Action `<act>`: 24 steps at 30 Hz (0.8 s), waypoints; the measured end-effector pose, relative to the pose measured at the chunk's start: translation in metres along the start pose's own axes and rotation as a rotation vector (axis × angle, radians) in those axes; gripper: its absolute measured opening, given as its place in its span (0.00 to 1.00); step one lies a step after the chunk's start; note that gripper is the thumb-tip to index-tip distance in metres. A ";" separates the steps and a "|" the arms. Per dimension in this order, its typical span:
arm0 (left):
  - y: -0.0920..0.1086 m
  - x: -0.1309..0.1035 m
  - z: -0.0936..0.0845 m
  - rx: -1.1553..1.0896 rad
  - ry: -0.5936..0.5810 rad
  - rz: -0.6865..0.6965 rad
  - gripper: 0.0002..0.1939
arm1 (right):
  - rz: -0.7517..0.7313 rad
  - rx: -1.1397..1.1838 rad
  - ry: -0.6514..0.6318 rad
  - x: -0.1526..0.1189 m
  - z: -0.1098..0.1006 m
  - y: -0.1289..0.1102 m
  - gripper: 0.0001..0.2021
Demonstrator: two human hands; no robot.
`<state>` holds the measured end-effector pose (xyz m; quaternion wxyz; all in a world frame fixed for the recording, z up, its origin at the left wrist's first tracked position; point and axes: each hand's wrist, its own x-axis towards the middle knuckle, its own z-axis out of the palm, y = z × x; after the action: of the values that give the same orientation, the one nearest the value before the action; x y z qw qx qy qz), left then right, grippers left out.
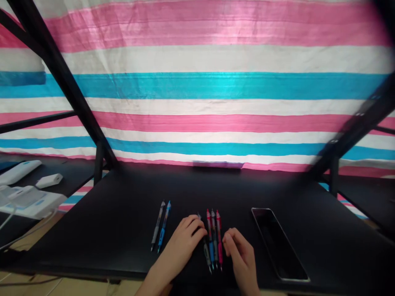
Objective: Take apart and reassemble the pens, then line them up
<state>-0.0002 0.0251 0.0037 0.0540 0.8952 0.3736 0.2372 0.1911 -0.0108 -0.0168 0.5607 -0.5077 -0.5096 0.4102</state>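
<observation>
Leftmost, a gray pen (158, 225) and a blue pen (164, 226) lay on the table (123, 205), print too small to read. The left hand (185, 237) touched a dark pen (207, 255), grip unclear. Three pens (215, 240) followed, then the right hand (241, 254), loosely curled, and a phone (279, 244).

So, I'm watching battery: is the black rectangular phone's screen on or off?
Off, apparently: the black rectangular phone shows a dark screen, nothing lit.

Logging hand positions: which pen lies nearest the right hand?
The slim pink plastic pen, rightmost of six; the others lie farther left and have blue or grey grips.
</observation>
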 end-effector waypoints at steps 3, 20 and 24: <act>-0.006 0.001 -0.003 0.066 0.010 0.010 0.15 | -0.021 -0.017 0.011 0.000 0.000 0.000 0.20; 0.003 -0.010 -0.017 0.226 0.248 -0.039 0.13 | -0.185 -0.279 -0.015 0.005 0.004 0.001 0.10; 0.008 -0.010 -0.017 0.180 0.167 -0.106 0.15 | -0.138 -0.251 0.042 0.003 0.005 0.004 0.05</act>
<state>-0.0087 0.0114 0.0169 -0.0451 0.8525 0.4434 0.2732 0.1873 -0.0065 -0.0203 0.5303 -0.5458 -0.5788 0.2931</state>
